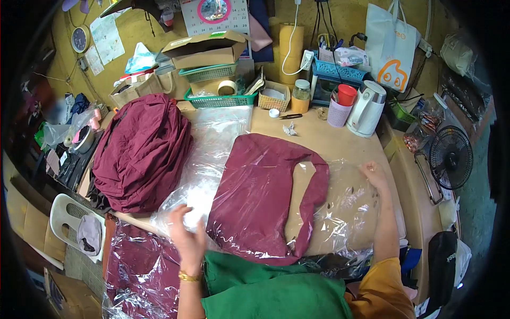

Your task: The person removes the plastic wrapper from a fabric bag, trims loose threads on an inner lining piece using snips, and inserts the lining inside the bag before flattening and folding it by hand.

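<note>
A yellow wall (138,32) with a calendar (191,22) and a round clock (80,39) stood behind your tan table (332,141). Along its back edge you had a green basket (220,100), a glass jar (301,97), a lilac holder (338,113) with a red cup (347,95) at its top, and a white kettle (366,110); a black fan (451,158) stood off to the right. In front of you lay the maroon cloth piece (255,196), flat near the table's middle, its long strap curving out to the right. Clear film (345,212) lay over it and spread past the strap (whether the cloth was inside the film or only beneath it, you could not tell). Your left hand (188,234) was raised at the cloth's lower left, thumb and fingers apart, the palm holding nothing visible. Your right hand (373,174) was at the film's upper right corner, its fingers curled in; whether they were clamped on the film could not be told. A maroon heap (143,154) sat to the left, with loose clear plastic (220,125) beside it, and glossy wrapped maroon cloth (141,271) lay below the table's front edge.
</note>
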The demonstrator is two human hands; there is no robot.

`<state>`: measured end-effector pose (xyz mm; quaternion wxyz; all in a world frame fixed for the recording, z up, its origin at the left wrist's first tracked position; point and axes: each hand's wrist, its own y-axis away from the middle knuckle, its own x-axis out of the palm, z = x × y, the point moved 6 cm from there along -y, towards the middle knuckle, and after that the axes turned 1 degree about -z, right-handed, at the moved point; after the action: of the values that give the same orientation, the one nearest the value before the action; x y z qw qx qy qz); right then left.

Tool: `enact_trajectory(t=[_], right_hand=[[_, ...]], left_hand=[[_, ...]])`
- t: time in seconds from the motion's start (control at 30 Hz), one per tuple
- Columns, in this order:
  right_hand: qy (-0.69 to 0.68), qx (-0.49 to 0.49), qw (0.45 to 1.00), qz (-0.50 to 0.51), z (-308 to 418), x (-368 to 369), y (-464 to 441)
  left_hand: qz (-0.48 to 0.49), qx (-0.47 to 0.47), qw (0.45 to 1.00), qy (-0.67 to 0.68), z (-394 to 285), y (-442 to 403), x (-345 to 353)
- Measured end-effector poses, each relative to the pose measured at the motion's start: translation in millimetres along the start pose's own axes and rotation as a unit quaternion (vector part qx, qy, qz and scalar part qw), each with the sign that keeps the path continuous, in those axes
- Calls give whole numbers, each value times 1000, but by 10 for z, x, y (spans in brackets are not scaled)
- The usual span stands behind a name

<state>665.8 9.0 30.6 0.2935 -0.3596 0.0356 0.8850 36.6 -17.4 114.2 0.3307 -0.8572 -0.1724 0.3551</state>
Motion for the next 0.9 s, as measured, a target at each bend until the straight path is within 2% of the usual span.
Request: enact_trajectory(t=[0.03, 0.07, 0.13, 0.17, 0.23, 0.27, 0.3, 0.33, 0.37, 0.4, 0.47, 0.5, 0.53, 0.57, 0.6, 0.67, 0.7, 0.73, 0.8, 0.87, 0.9], right_hand=[[59, 3, 996, 68, 139, 53, 117], [60, 2, 996, 70, 89, 66, 104], [194, -15, 969, -150, -18, -190, 79], [193, -17, 970, -149, -61, -260, 120], [296, -113, 917, -241, 124, -559, 346], [286, 28, 953, -100, 42, -661, 422], [241, 104, 964, 31, 19, -677, 577], [204, 184, 948, 159, 8, -695, 788], [139, 202, 932, 268, -7, -591, 1035], [140, 203, 931, 267, -68, -548, 1144], [-103, 137, 922, 347, 3, -284, 1351], [-283, 61, 904, 314, 170, -183, 1419], [-450, -16, 850, 272, 456, -79, 1527], [-548, 5, 780, 303, 981, 38, 1685], [-638, 25, 696, 330, 1499, 128, 1805], [-673, 30, 640, 370, 1759, 372, 1904], [-672, 28, 641, 370, 1567, 563, 1825], [-655, -41, 668, 351, 1264, 828, 1676], [-635, -112, 692, 326, 1438, 854, 1669], [-458, 45, 819, 342, 1630, 1045, 1777], [-288, -42, 901, 322, 1694, 1092, 1719]], left_hand=[[58, -27, 997, 50, -218, 56, 160], [209, 48, 975, -57, -553, 8, 294], [376, 9, 917, -130, -172, 386, 733], [375, 7, 918, -131, -168, 413, 715], [353, 9, 911, -212, -110, 332, 685], [355, 9, 910, -212, -155, 316, 680], [323, 26, 924, -200, -287, 272, 649], [289, 44, 938, -188, -423, 226, 630], [306, 43, 941, -140, -539, 245, 676], [330, 78, 928, -158, -591, 331, 776], [340, 138, 923, -120, -828, 355, 909], [355, 142, 924, -8, -1012, 313, 964], [367, 141, 914, 103, -1230, 254, 1002], [367, 118, 893, 233, -1435, 223, 1065], [348, 128, 892, 260, -1648, 196, 1104], [371, 45, 868, 327, -1860, 142, 1297], [369, 46, 869, 328, -1853, 133, 1397], [344, 32, 871, 349, -1770, 118, 1539], [321, 23, 872, 369, -1768, 33, 1623], [229, 60, 878, 416, -1882, -99, 1466], [235, 69, 866, 436, -1976, -107, 1400]])
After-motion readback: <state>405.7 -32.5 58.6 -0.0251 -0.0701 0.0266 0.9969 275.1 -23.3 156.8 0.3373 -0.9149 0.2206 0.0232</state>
